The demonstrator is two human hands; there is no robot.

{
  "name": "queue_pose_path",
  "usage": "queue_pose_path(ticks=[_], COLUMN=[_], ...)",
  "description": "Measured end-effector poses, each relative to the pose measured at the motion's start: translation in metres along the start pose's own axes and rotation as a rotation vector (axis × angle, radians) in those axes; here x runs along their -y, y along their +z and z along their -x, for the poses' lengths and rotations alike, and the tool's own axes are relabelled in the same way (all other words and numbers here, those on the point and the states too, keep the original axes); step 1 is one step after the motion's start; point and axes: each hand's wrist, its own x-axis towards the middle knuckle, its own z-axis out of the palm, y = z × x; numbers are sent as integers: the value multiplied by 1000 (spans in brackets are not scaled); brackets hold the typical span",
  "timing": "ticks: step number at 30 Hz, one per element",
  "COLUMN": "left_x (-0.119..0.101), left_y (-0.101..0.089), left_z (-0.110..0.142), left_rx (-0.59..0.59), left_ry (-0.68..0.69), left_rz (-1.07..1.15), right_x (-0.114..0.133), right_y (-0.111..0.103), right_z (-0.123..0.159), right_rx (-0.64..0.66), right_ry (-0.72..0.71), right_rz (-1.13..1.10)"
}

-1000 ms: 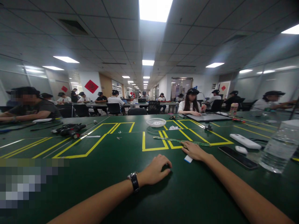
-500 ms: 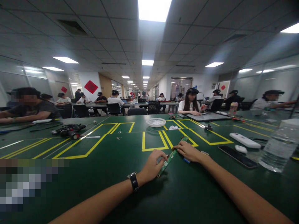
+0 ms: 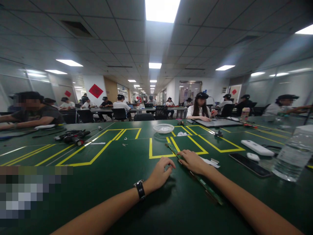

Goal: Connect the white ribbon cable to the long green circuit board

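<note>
A long, narrow green circuit board [image 3: 206,186] runs slantwise over the table, its far end on the yellow tape and its near end below my right forearm. My right hand [image 3: 193,161] lies over the board's middle, with its fingers curled around the edge and hiding part of it. To the left, my left hand [image 3: 160,172] hovers just above the tabletop, fingers bent, a gap between thumb and forefinger, holding nothing. A white slip [image 3: 211,162] shows just beyond my right wrist.
A white basket [image 3: 163,128] and crumpled paper [image 3: 182,133] lie ahead. To the right are a phone [image 3: 249,164], a white device [image 3: 257,148] and a water bottle [image 3: 292,155]. Black gear [image 3: 72,136] lies at left. A co-worker [image 3: 201,109] sits opposite.
The circuit board has swung round from slanting up to the right to slanting down to the right. My left hand has let go of it; the right hand stays on it.
</note>
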Motion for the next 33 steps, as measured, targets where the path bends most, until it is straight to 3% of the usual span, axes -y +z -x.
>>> queue_pose_path(ticks=[3, 10, 17, 25, 29, 33], left_x=[1, -4, -2, 7, 13, 24], left_y=[0, -2, -1, 1, 2, 4], left_z=[0, -1, -1, -4, -6, -6], left_rx=[4, 35, 73, 114, 73, -86], left_ry=[2, -45, -117, -240, -326, -426], left_rz=[7, 8, 28, 194, 348, 501], right_x=[4, 7, 7, 16, 33, 51], right_y=[3, 4, -5, -9, -13, -16], right_z=[-1, -1, -2, -2, -1, 1], right_rx=[-6, 47, 77, -21, -100, -91], right_ry=[118, 220, 218, 238, 177, 117], right_rz=[58, 60, 22, -31, -67, -150])
